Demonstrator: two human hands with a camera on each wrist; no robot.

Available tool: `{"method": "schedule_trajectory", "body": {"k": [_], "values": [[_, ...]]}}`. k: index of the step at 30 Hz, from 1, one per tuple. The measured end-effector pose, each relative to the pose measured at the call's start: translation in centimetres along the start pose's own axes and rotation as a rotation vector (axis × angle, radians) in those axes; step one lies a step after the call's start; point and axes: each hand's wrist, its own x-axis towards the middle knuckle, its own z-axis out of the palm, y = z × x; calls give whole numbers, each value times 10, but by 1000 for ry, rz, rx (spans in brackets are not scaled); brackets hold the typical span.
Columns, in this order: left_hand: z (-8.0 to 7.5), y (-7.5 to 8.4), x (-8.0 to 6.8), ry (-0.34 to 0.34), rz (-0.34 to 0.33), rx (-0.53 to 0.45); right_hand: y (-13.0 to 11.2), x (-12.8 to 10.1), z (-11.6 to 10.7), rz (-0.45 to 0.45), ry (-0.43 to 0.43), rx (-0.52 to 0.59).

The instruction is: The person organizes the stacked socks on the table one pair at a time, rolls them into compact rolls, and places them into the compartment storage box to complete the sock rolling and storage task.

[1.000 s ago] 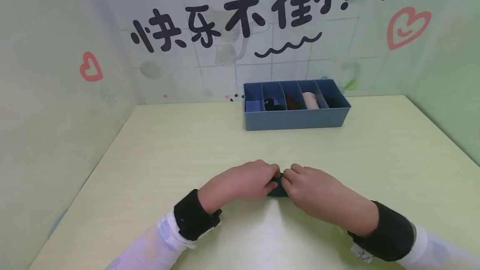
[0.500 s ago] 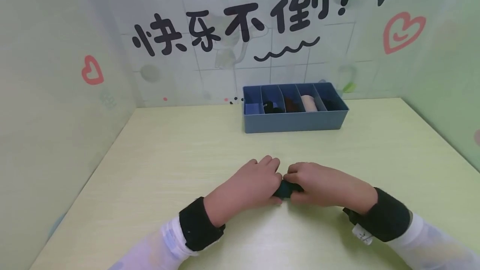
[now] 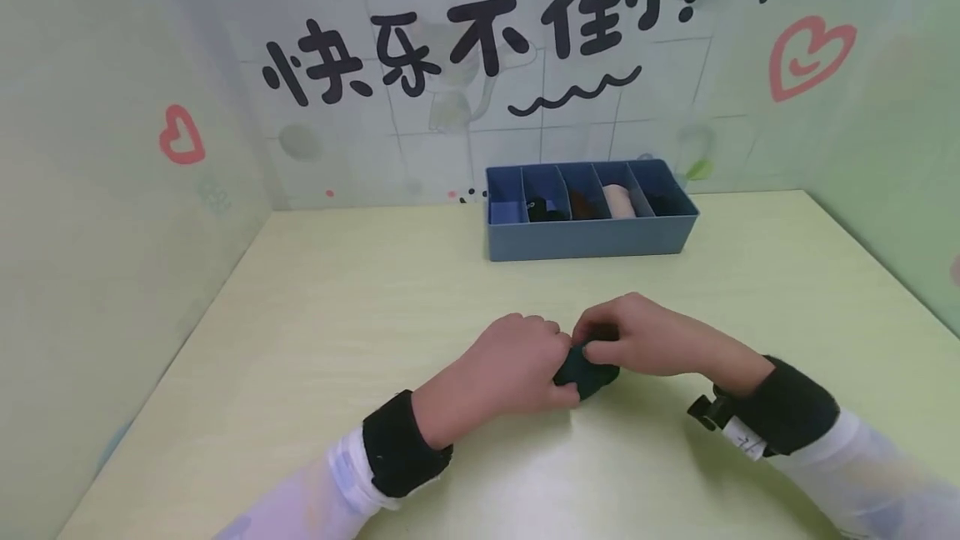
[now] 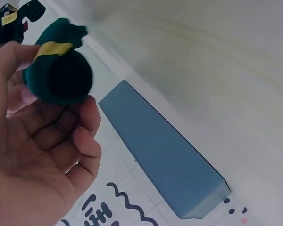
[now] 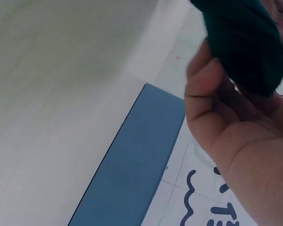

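A rolled dark green sock point(image 3: 585, 372) with a yellow patch point(image 4: 53, 47) sits between both hands near the middle of the pale yellow table point(image 3: 315, 332). My left hand point(image 3: 517, 361) curls its fingers round the roll's left end point(image 4: 56, 80). From the right, my right hand point(image 3: 633, 336) pinches its upper side, the thumb pressed on the green fabric point(image 5: 245, 42). Both wrists wear black cuffs over white sleeves.
A blue divided tray point(image 3: 588, 236) stands at the back of the table by the wall; its compartments hold dark rolls and a pink roll point(image 3: 619, 201). The same tray shows as a blue wall point(image 4: 165, 165) point(image 5: 132, 165) in both wrist views. Decorated walls close in the table.
Both hands have shifted slightly right and up with the sock. The right hand has risen over the roll, and more of the green roll shows between the hands.
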Motion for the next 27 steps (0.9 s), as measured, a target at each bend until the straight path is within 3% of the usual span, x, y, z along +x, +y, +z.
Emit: {"method": "schedule_trajectory", "body": {"k": [6,11,15,17,22,27], "values": [[-11,-9,3,7,-175,-308,-1,3,-5,30,162,130],[-32,-34,17,76,-364,-449,-4,7,-6,99,216,242],[-61,-75,47,173,-589,-423,-3,8,-8,159,203,290],[-71,-97,65,209,-669,-374,-2,7,-7,170,176,292],[-79,-136,101,268,-766,-309,0,5,-2,152,135,254],[-74,-152,125,265,-841,-267,2,4,-2,145,128,204]]}}
